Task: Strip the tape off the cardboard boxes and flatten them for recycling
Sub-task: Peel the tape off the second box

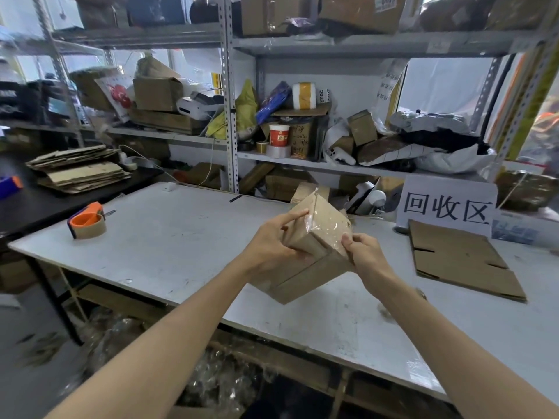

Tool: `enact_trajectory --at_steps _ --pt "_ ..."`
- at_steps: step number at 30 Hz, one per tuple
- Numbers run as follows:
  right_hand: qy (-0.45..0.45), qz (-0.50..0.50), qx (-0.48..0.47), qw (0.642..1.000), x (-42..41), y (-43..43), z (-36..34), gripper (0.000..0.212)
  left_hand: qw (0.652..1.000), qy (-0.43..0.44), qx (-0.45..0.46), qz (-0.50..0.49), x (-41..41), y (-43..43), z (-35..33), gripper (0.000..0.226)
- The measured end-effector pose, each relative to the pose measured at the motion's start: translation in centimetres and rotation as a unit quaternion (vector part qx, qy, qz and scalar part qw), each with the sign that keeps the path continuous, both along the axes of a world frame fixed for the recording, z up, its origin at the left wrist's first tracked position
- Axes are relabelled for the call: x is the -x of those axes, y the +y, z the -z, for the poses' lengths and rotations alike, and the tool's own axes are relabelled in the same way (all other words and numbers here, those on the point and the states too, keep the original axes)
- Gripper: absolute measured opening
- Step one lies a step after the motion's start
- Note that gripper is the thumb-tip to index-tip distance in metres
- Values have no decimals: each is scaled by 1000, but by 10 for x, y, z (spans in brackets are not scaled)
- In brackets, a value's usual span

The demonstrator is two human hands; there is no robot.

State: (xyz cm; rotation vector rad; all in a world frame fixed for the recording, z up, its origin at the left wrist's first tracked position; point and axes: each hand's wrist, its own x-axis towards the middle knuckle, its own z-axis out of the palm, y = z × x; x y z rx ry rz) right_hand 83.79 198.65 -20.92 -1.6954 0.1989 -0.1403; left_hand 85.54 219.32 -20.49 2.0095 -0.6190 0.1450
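Note:
I hold a small brown cardboard box (305, 267) tilted above the white table (169, 243). My left hand (272, 243) grips its left side, thumb and forefinger on the upper face. My right hand (363, 255) pinches the right edge, where clear tape (325, 228) covers the top face and is partly lifted and crinkled. A flattened cardboard box (462, 261) lies on the table to the right.
An orange tape dispenser (87, 222) sits at the table's left. A white sign with black characters (447, 207) stands at the back right. A stack of flattened cardboard (78, 170) rests on a black table at left. Cluttered metal shelves (230, 116) stand behind.

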Motion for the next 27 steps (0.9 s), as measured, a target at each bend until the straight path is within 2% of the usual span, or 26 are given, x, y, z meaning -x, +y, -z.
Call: enact_trajectory --at_steps 4,7,13,19,22,27 --pt "16 8 61 998 1 -5 12 32 999 2 -33 -25 0 -7 9 82" --pt "-9 26 114 993 3 -10 14 32 999 -2 -25 -25 3 -11 11 75" --pt "-76 38 114 990 3 -12 4 40 999 -1 3 -35 3 -21 -6 56" --pt "-113 66 134 982 1 -13 -8 39 997 62 -25 -29 0 -20 -14 36" --pt "-133 76 135 979 1 -12 -9 35 995 97 6 -3 -1 -20 -17 17" --pt "-159 99 130 974 1 -12 -7 35 992 102 70 -25 -2 -21 -22 12"
